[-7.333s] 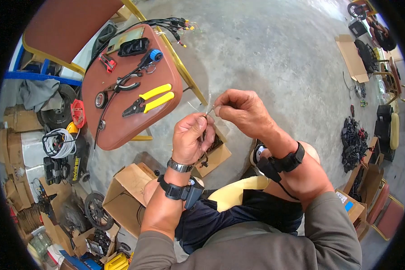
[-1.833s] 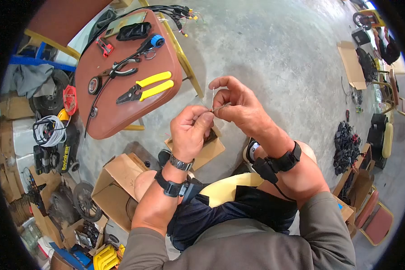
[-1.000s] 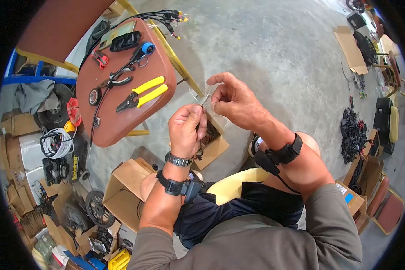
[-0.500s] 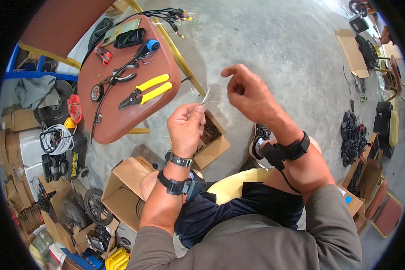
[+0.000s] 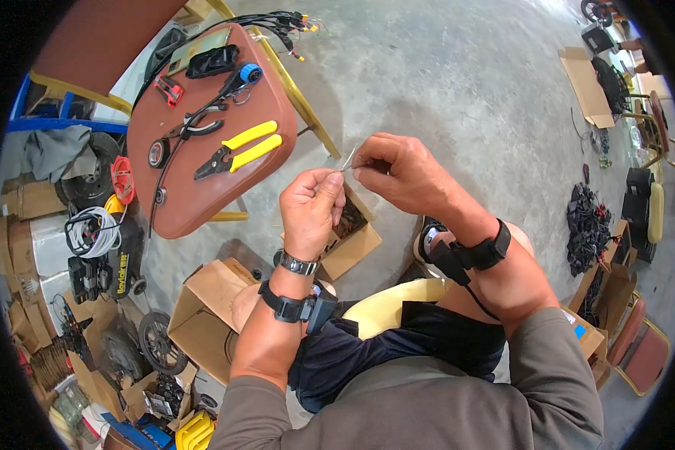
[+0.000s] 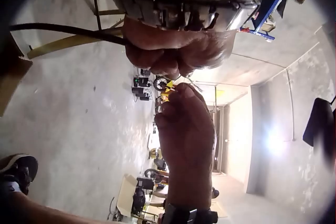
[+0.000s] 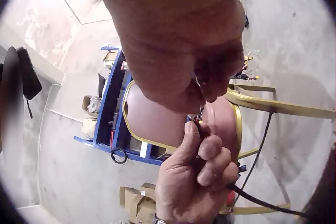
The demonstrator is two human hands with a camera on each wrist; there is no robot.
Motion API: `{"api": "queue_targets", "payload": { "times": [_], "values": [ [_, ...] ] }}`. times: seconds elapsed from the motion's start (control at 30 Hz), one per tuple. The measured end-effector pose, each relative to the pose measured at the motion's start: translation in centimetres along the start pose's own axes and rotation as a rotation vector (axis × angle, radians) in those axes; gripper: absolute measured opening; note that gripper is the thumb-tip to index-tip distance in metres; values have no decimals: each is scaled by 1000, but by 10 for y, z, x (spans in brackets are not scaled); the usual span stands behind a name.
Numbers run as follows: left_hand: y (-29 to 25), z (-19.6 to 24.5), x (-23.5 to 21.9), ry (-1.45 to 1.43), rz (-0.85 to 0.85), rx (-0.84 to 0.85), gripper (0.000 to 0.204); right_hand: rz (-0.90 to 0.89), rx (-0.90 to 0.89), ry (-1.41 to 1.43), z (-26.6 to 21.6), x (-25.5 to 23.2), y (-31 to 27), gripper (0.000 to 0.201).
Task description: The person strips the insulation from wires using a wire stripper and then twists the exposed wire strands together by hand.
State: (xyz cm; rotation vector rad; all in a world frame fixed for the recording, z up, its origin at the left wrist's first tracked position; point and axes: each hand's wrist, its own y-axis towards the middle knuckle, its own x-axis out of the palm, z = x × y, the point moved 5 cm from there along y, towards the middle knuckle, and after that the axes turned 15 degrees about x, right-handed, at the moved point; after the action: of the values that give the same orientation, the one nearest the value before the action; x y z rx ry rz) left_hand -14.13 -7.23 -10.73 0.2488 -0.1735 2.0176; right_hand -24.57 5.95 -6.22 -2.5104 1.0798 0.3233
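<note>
My left hand [image 5: 311,214] pinches the end of a black cable [image 6: 68,28] between thumb and forefinger, its other fingers curled under. Thin bare wires [image 5: 349,157] stick up out of that grip. From the right, my right hand [image 5: 401,172] pinches at these wires, thumb and forefinger close by the left fingertips. In the right wrist view the right hand [image 7: 178,50] covers much of the wire ends, while the cable [image 7: 268,208] trails away from the left hand [image 7: 194,176].
A brown chair seat [image 5: 195,191] at the left bears yellow-handled wire strippers [image 5: 240,150], pliers [image 5: 202,126], a roll of tape [image 5: 158,153] and a cable with a blue connector [image 5: 250,73]. Below the hands stands an open cardboard box [image 5: 356,251]; a larger box [image 5: 202,315] is by the left leg.
Half a second ago my right hand was apart from the wires, up and to the right. It has come back to them and pinches there. My left hand keeps its grip, nearly still.
</note>
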Motion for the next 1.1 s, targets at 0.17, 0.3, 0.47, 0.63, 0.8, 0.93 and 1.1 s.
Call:
{"api": "queue_targets", "payload": {
  "times": [0.17, 0.3, 0.47, 0.63, 0.8, 0.93, 1.1],
  "values": [
    [1, -6, -1, -59, -18, -57, 14, 28, -8, -40, 4, 3, 2, 13],
    [2, -8, -1, -150, -11, -143, 11, 37, -8, -95, 5, 5, 3, 10],
    [2, -8, -1, -202, 11, -126, 10, 60, -68, -108, 3, 8, 2, 7],
    [0, -16, -4, -217, 53, -135, 10, 104, -195, -213, 3, 24, -1, 6],
    [-1, -15, -5, -144, 82, -169, 12, 91, -202, -258, 5, 24, -1, 9],
    [0, -12, -6, -111, 83, -144, 9, 52, 13, -96, 3, 7, -2, 13],
    [-2, -5, -2, 29, 55, -99, 11, 54, 96, -32, -3, -5, 1, 16]
  ]
}}
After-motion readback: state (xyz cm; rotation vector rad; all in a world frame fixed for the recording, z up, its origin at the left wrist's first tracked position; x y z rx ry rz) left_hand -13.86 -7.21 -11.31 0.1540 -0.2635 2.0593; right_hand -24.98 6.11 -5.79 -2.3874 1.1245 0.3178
